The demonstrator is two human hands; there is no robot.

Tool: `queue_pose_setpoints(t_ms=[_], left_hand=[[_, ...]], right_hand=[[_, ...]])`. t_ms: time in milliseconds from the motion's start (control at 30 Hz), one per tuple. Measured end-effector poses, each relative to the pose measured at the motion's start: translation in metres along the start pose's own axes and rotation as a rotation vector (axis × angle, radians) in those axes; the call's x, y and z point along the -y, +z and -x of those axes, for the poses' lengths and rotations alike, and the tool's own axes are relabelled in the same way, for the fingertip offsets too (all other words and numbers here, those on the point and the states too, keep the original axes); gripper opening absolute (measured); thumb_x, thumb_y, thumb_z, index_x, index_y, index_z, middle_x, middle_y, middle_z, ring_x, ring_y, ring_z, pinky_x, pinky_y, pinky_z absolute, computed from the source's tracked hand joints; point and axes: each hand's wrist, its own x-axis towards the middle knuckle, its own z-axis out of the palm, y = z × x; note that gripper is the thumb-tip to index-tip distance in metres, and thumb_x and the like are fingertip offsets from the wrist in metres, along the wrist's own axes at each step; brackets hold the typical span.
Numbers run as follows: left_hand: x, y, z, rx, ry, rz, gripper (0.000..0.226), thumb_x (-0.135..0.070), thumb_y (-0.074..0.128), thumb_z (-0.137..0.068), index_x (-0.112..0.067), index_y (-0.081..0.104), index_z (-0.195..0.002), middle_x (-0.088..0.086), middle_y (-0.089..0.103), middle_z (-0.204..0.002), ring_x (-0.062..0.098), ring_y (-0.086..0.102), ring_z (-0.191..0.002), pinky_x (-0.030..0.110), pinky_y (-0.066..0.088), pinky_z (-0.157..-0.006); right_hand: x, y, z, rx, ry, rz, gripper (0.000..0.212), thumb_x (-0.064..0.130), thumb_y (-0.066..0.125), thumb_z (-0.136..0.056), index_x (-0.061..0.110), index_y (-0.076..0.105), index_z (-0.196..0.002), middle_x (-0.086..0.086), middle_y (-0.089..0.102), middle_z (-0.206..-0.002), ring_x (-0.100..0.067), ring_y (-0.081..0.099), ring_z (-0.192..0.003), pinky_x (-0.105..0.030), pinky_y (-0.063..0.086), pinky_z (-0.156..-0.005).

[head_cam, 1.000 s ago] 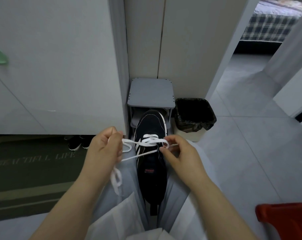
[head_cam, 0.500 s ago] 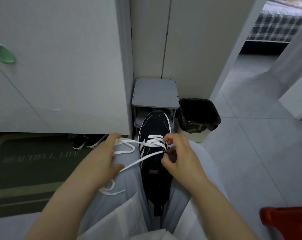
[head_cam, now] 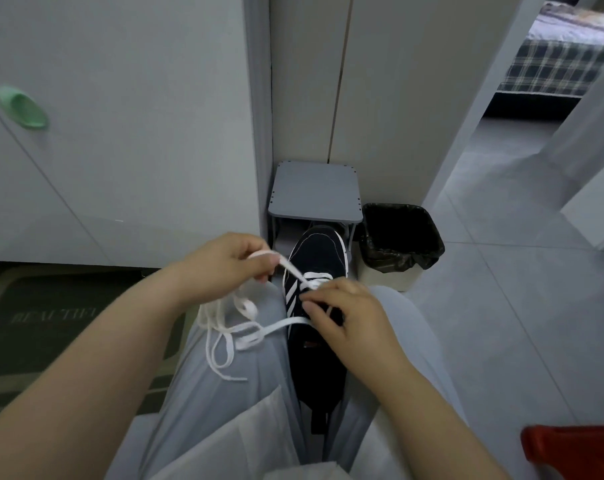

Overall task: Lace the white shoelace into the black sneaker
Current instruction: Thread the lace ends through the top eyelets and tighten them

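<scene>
The black sneaker (head_cam: 316,258) with white side stripes lies between my knees, toe pointing away from me. The white shoelace (head_cam: 245,336) crosses its lowest eyelets near the toe, and its loose lengths lie in loops over my left thigh. My left hand (head_cam: 224,263) pinches one strand of the lace, held taut just left of the shoe. My right hand (head_cam: 342,317) rests over the eyelet area with its fingertips pinched on the lace at the shoe's left edge, hiding the tongue.
A small grey stool (head_cam: 316,190) stands right beyond the shoe's toe against the wall. A black-lined waste bin (head_cam: 400,237) is to its right. A dark doormat (head_cam: 51,317) lies at left, a red object (head_cam: 574,448) at bottom right.
My left hand has risen and moved right toward the shoe's toe, pulling its strand taut. More slack lace has dropped into loops on my left thigh. My right hand stays at the eyelets.
</scene>
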Motion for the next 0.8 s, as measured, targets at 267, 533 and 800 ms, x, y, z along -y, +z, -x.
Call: queue_pose_setpoints(t_ms=[267, 533, 800], left_hand=[[-0.032, 0.002, 0.0, 0.119, 0.001, 0.705, 0.024, -0.026, 0.049, -0.09, -0.01, 0.062, -0.077, 0.001, 0.055, -0.065, 0.013, 0.052, -0.061, 0.028, 0.05, -0.059], [-0.007, -0.013, -0.012, -0.204, -0.114, 0.596, 0.032, -0.015, 0.037, -0.099, -0.011, 0.06, -0.077, -0.007, 0.044, -0.051, 0.006, 0.038, -0.047, 0.014, 0.039, -0.046], [0.03, -0.014, -0.018, -0.389, -0.088, -0.327, 0.02, -0.018, 0.045, -0.096, -0.013, 0.064, -0.094, 0.001, 0.056, -0.079, 0.016, 0.049, -0.072, 0.023, 0.035, -0.062]], right_hand=[[0.052, 0.011, -0.024, 0.192, 0.189, -0.872, 0.024, 0.016, 0.056, -0.088, 0.014, 0.057, -0.112, 0.006, 0.065, -0.083, -0.005, 0.06, -0.083, -0.017, 0.045, -0.082], [0.013, -0.035, -0.012, 0.036, 0.254, -0.524, 0.018, 0.019, 0.055, -0.092, 0.016, 0.066, -0.078, 0.006, 0.058, -0.063, 0.001, 0.048, -0.063, -0.01, 0.037, -0.061], [-0.014, -0.065, 0.001, -0.135, 0.333, -0.487, 0.021, 0.02, 0.053, -0.092, 0.022, 0.065, -0.074, 0.009, 0.058, -0.067, -0.004, 0.048, -0.063, -0.009, 0.038, -0.059]])
